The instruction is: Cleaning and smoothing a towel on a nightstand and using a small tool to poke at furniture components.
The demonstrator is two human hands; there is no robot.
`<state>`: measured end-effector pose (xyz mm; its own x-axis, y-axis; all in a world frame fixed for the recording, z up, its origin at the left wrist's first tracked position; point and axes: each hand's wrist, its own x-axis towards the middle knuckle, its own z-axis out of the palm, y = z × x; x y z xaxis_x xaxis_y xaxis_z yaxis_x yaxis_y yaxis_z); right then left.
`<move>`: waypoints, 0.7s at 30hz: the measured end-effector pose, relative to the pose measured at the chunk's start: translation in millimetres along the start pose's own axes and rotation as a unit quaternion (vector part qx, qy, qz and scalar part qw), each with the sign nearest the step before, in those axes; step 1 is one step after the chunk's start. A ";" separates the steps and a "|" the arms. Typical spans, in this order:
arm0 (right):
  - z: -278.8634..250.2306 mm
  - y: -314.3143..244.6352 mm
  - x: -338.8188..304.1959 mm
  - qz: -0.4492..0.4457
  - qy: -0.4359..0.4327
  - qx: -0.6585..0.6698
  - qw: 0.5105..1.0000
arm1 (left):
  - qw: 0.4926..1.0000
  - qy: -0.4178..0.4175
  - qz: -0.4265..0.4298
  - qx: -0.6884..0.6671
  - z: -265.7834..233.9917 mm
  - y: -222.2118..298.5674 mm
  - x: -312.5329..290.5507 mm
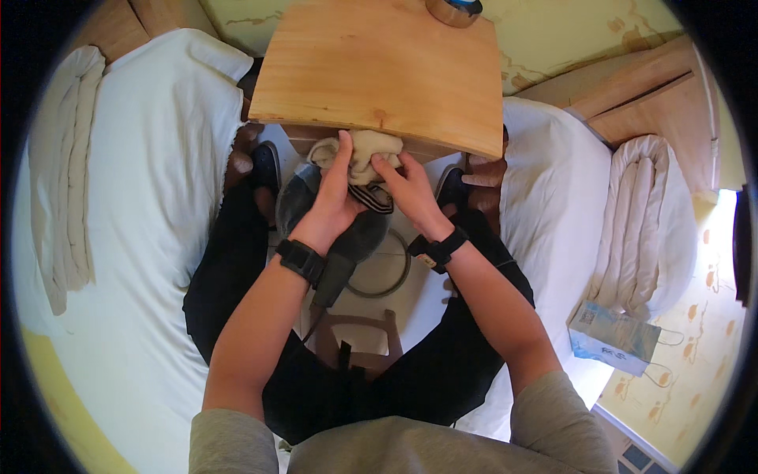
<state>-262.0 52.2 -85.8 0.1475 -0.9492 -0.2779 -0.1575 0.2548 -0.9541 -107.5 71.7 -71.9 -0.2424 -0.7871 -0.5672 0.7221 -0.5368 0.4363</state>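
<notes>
A crumpled cream cloth, perhaps a sock, is gripped between my two hands at the front edge of the wooden cabinet. A black-and-white striped band hangs below it. My left hand is closed on its left side, thumb pointing up. My right hand pinches the right side with thumb and fingers. Directly under my hands lies a dark grey appliance with a rounded body, a narrow handle and a cord; my hands partly hide it, and I cannot tell its exact kind.
The light wooden cabinet stands in front of me, with a roll of brown tape at its back edge. White-covered beds flank it. A grey hose or cable loop lies on the floor. On the right bed sits a paper bag.
</notes>
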 end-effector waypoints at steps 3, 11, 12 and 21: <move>-11.0 1.5 -4.7 -0.027 -0.060 -0.010 0.998 | 0.999 -0.024 -0.016 -0.015 -0.8 9.6 1.5; -19.0 -8.8 15.9 0.053 -0.090 0.070 0.992 | 0.999 0.028 -0.006 -0.046 -6.0 4.3 2.1; -23.4 -10.0 17.9 0.071 -0.102 0.059 0.991 | 0.999 0.028 -0.010 -0.038 -4.3 2.7 1.5; -33.5 77.1 21.9 -0.040 -0.014 -0.406 0.913 | 0.997 0.063 0.038 -0.037 -1.5 9.8 -2.5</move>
<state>-303.6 44.9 -161.7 0.2136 -0.9505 -0.2257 -0.8157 -0.0464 -0.5765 -98.8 68.9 -67.1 -0.1056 -0.7778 -0.6196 0.7826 -0.4494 0.4307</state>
